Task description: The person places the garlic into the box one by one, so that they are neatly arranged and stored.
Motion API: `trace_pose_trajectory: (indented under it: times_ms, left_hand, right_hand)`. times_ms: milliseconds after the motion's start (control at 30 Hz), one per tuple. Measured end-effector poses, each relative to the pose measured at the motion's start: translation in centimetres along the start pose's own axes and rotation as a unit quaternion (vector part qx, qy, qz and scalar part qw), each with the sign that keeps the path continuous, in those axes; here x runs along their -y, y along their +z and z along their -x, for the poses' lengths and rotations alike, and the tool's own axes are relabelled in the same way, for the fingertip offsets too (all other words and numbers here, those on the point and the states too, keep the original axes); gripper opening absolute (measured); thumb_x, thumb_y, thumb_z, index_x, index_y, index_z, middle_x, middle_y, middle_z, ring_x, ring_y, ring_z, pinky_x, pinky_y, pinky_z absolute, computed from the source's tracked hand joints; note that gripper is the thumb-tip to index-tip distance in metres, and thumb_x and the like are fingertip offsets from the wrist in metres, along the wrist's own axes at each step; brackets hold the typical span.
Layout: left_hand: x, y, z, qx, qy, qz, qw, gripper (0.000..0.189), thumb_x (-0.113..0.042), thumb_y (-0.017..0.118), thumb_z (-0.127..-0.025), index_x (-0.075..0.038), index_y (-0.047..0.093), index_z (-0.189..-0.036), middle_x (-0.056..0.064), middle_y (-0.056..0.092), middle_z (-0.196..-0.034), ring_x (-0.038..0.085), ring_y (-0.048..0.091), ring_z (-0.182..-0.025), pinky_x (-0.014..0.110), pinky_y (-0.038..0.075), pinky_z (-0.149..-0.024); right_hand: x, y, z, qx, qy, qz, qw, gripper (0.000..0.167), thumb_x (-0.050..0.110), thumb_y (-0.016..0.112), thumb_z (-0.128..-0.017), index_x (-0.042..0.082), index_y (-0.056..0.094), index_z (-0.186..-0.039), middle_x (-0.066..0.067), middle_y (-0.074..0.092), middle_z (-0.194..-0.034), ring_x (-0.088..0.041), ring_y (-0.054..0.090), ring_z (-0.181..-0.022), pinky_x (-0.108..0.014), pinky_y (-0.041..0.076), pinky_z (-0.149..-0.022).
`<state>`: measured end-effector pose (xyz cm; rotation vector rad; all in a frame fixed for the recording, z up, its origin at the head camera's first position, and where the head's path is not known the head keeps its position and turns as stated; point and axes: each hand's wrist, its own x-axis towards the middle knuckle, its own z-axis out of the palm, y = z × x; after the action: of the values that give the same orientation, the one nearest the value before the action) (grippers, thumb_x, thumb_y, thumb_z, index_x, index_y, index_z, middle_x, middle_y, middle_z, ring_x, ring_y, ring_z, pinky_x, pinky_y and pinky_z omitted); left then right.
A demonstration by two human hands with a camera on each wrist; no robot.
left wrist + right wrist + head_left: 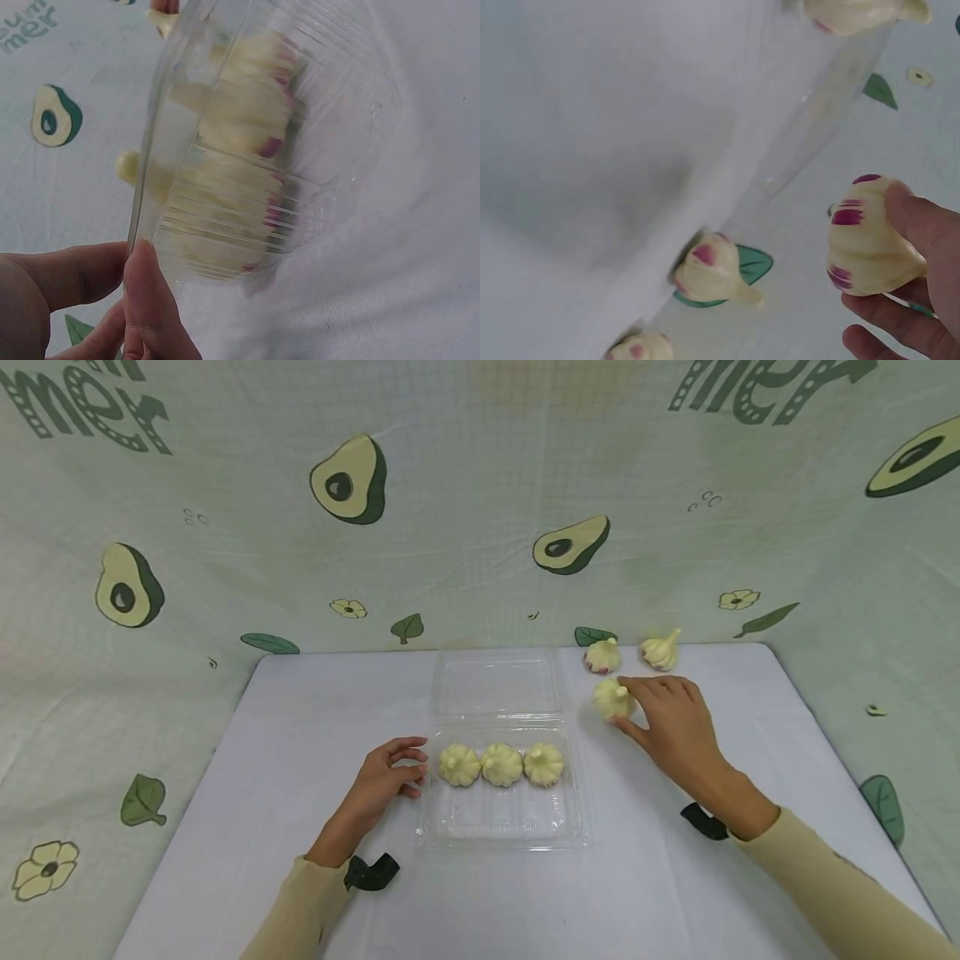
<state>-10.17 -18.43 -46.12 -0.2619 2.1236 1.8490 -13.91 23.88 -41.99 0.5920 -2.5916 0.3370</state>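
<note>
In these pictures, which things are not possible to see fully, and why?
Head view: part of the held garlic, covered by the right hand.
Left wrist view: details of the boxed garlic, blurred behind the clear box.
Right wrist view: the lowest garlic, cut by the bottom edge.

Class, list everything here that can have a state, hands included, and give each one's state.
Clear container: open
Lid: folded back
Three garlic bulbs: in a row inside the container
Held garlic bulb: raised above the table
Two far garlic bulbs: resting on the table
Left hand: pinching the container's edge
Right hand: pinching the held bulb
</note>
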Motion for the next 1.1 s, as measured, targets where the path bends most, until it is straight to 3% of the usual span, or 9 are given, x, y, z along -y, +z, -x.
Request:
trace_pose_trajectory:
  times_ms: [567, 867, 1100]
  left_hand:
    - [-0.1, -0.1, -0.2, 0.003, 0.007, 0.001, 1.0, 0.049, 0.003, 0.067, -0.098, 0.003, 0.056, -0.146, 0.011, 0.064, -0.114, 0.015, 0.065, -0.083, 0.025, 0.059, -0.063]
    - [-0.1, -0.1, -0.3, 0.002, 0.009, 0.004, 1.0, 0.049, 0.003, 0.067, -0.098, 0.003, 0.056, -0.146, 0.01, 0.065, -0.113, 0.015, 0.065, -0.082, 0.025, 0.059, -0.063]
    - [0.1, -0.1, 0.0, 0.002, 0.004, 0.007, 1.0, 0.048, 0.003, 0.067, -0.098, 0.003, 0.057, -0.145, 0.012, 0.065, -0.114, 0.016, 0.065, -0.082, 0.025, 0.059, -0.063]
  right_hand:
    - [6.8, -1.0, -0.6, 0.002, -0.113, -0.078, 0.9906, 0.065, 0.031, 0.095, -0.077, 0.005, 0.068, -0.131, -0.01, 0.075, -0.118, -0.031, 0.065, -0.106, -0.052, 0.047, -0.103]
    - [10.2, -0.3, -0.9, 0.005, -0.181, -0.112, 0.977, 0.065, 0.032, 0.097, -0.073, 0.009, 0.07, -0.128, -0.001, 0.074, -0.117, -0.024, 0.065, -0.105, -0.048, 0.05, -0.101]
    - [12.2, 0.2, -1.1, 0.037, -0.227, -0.119, 0.9658, 0.063, 0.038, 0.095, -0.076, 0.012, 0.071, -0.128, 0.004, 0.074, -0.121, -0.022, 0.064, -0.108, -0.042, 0.05, -0.104]
